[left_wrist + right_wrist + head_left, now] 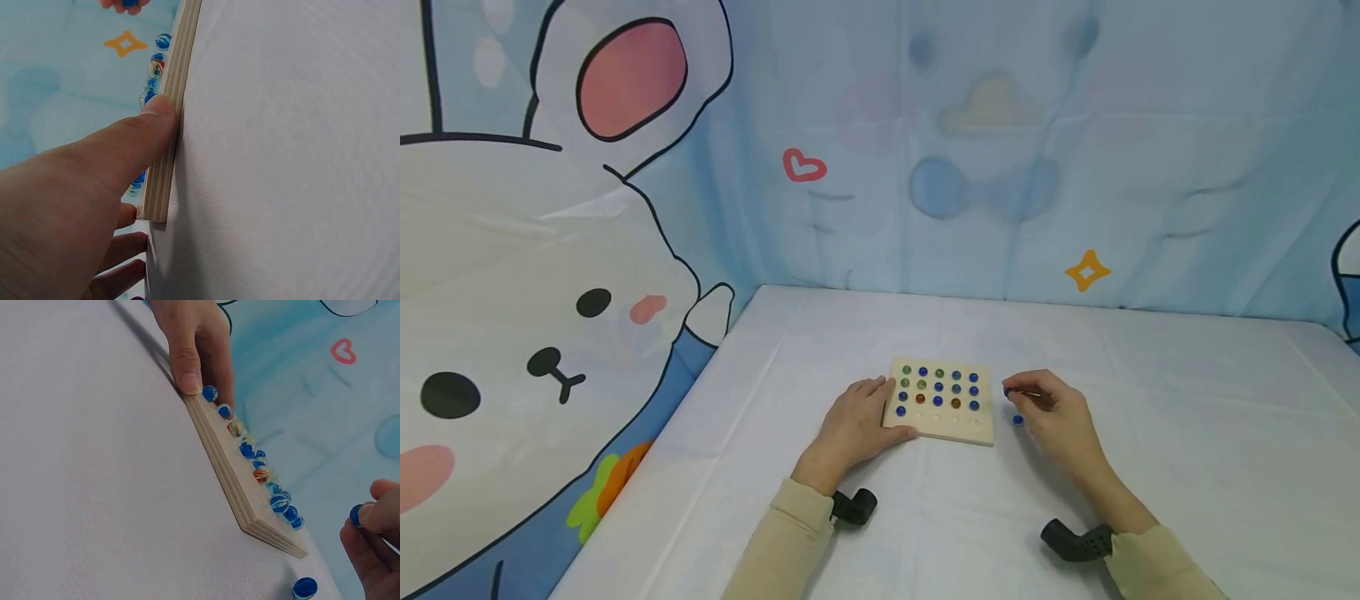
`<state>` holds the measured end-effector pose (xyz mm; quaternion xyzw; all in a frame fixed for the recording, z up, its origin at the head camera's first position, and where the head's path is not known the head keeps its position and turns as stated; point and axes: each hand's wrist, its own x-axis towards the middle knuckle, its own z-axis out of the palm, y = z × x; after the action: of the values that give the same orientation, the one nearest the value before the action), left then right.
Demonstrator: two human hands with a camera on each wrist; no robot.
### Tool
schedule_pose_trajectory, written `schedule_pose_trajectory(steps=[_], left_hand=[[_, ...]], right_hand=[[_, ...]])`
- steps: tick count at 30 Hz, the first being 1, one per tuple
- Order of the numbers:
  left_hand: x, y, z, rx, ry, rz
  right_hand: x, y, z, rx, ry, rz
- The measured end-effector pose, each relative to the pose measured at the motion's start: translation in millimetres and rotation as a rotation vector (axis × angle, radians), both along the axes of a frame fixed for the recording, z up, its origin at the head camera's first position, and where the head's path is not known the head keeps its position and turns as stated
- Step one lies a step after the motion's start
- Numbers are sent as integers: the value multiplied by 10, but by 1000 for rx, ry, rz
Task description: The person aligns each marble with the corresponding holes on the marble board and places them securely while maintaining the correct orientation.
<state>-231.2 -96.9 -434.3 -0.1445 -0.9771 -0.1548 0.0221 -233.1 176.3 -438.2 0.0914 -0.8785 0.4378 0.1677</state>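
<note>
A square wooden board (955,432) lies on the table with rows of glass marbles (937,387), mostly blue, some green and amber, in its hollows. In the row nearest me, one blue marble (901,411) sits at the left end beside bare hollows. My left hand (852,423) holds the board's near left corner, thumb on the front edge and fingers along the left side. Right of the board, my right hand (1063,423) pinches a blue marble (356,515) between thumb and fingertips, above the table. Another blue marble (1018,420) lies loose below that hand.
A white cloth (715,500) covers the table. Behind it hangs a light blue printed curtain (865,233), with a large cartoon animal (550,250) at the left. Black curved devices (1075,542) are strapped at both wrists.
</note>
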Motion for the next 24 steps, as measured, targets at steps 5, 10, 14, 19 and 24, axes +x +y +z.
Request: schedule_pose_trajectory(steps=[5,10,14,19,24], left_hand=[[-1,5,-7,4,-3,5],[-10,4,-15,5,-1,6],[-17,3,-28,-3,-4,9],[-19,8,-22,-8,-7,11],[-17,7,-19,-13,-4,11]], right_hand=[[21,-61,25,-30,-20,23],[21,-120,41,-43,-30,36],[27,-177,50,-39,-22,55],[25,-247,52,-56,-15,89],[15,-319,44,-79,-20,130]])
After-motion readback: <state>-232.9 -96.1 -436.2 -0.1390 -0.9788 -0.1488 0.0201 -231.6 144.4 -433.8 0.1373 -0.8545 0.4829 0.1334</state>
